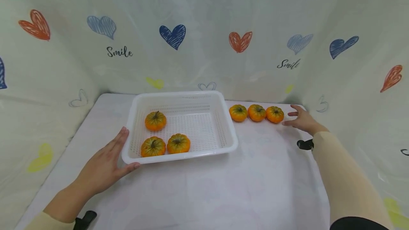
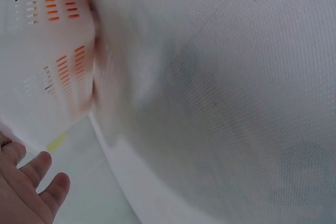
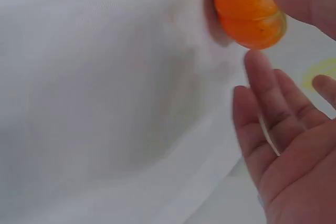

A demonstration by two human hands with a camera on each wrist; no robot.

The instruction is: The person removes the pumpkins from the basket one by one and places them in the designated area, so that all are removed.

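A white plastic basket with slotted walls stands on the table. Inside it, toward the left, sit three small orange-and-green pumpkins: one at the back, two at the front. My left hand lies along the basket's front left corner, fingers extended by its left side and thumb at the front rim. To the right of the basket, three more pumpkins stand in a row. Beside the rightmost pumpkin, my right hand is spread, its thumb close to the pumpkin in the right wrist view.
A white cloth covers the table. Pale sheeting printed with hearts and "Smile" rises behind the table and along both sides. Dark straps circle both wrists over cream sleeves.
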